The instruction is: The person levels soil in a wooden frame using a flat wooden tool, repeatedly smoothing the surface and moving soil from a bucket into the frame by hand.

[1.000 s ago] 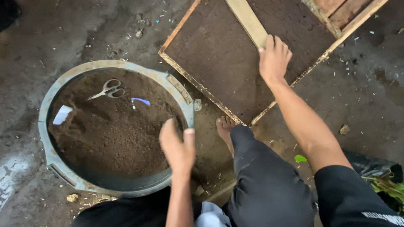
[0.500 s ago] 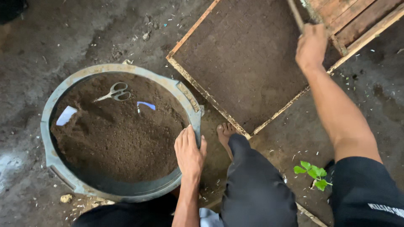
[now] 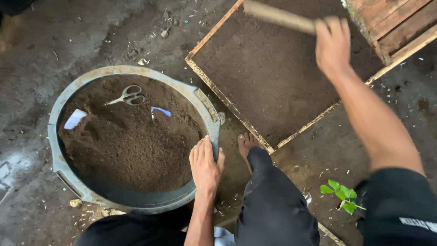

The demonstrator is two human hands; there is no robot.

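My left hand [image 3: 205, 165] rests flat on the near rim of a round grey tub [image 3: 58, 150] filled with brown soil. Scissors [image 3: 127, 96] and two pale plastic scraps lie on the soil. My right hand [image 3: 332, 44] is raised and blurred, gripping a flat wooden stick [image 3: 277, 15] over a square wooden-framed tray [image 3: 227, 100] packed with dark soil. My bare foot [image 3: 246, 142] sits between the tub and the tray.
Wet, dirty concrete floor surrounds everything. A wooden crate [image 3: 391, 23] stands at the top right, beside the tray. A small green seedling [image 3: 340, 195] lies on the ground by my right knee. Small debris is scattered near the tub.
My left hand came down from mid-air onto the tub's rim. My right hand left the tray surface, moved up and right, and now lifts the wooden stick.
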